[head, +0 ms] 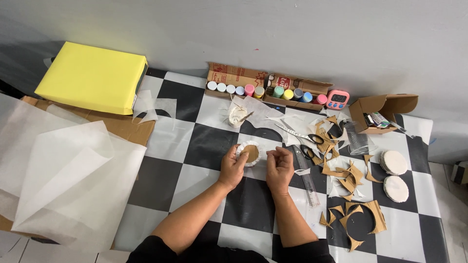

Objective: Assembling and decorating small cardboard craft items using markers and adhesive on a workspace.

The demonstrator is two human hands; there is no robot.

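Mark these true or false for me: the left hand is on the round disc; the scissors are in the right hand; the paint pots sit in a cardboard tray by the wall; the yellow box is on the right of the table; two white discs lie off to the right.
1. The left hand is on the round cardboard disc. True.
2. The scissors are in the right hand. False: they lie on the table beyond it.
3. The paint pots sit in a cardboard tray by the wall. True.
4. The yellow box is on the right. False: far left.
5. Two white discs lie to the right. True.
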